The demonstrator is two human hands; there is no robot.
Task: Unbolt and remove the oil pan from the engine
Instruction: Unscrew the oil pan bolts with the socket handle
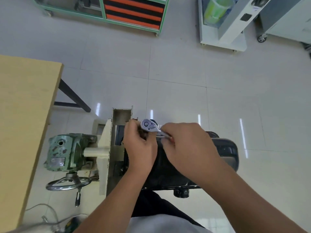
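Observation:
A black oil pan point(225, 150) faces up on the engine, which is mounted on a cream stand point(105, 145). A chrome ratchet wrench point(149, 126) stands over the pan's far left corner. My right hand point(188, 145) grips its handle, which runs out of the fist toward the head. My left hand point(138, 142) is curled just under the ratchet head, fingers around what looks like the socket or extension; that part is hidden. The bolt beneath is not visible.
A green gearbox point(65, 152) with a steel handwheel point(67, 183) sticks out from the stand's left side. A wooden tabletop point(25, 115) fills the left edge. Wheeled cabinets point(133, 12) stand at the far side of the tiled floor. Cables lie at the bottom left.

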